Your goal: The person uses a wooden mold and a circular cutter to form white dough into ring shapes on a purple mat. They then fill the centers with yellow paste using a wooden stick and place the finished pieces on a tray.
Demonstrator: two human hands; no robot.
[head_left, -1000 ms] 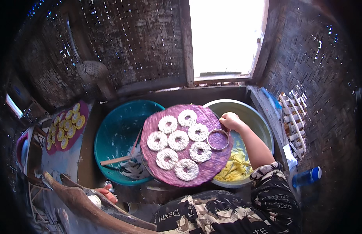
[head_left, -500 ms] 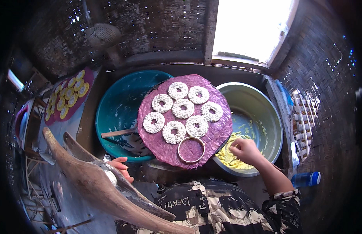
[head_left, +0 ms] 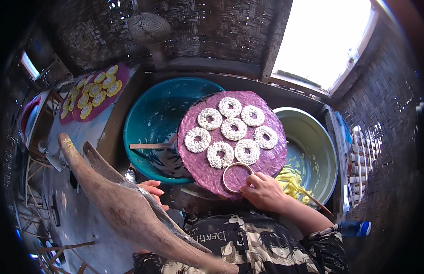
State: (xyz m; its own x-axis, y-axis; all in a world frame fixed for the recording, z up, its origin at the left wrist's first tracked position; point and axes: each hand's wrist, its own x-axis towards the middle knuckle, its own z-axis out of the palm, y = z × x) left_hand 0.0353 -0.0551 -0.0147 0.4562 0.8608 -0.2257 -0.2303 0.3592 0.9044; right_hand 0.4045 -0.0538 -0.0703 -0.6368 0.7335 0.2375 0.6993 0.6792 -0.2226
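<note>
On a round purple mat (head_left: 209, 180) lie several white, bumpy dough rings (head_left: 233, 129). A thin ring mould (head_left: 224, 179) sits near the mat's front edge, below them. My right hand (head_left: 267, 192) is closed in a pinch at the mould's right rim; whatever its fingertips hold is hidden. My left hand (head_left: 153, 189) shows its fingers stretched out and slightly apart beside a long curved wooden tool (head_left: 116, 201). That tool's two wooden arms spread at the upper end, and it hides most of my left palm and forearm.
Under the mat's left side stands a teal basin (head_left: 141, 118) with a wooden stick (head_left: 150, 146). At right, a green-grey basin (head_left: 328, 150) holds yellow dough (head_left: 292, 180) and a stick. A blue-capped bottle (head_left: 356, 228) lies nearby. Yellow-and-white rings (head_left: 98, 98) rest far left.
My right hand has left the yellow dough in the right basin and come left to the ring mould. A stick in that dough now shows. The whole view has shifted.
</note>
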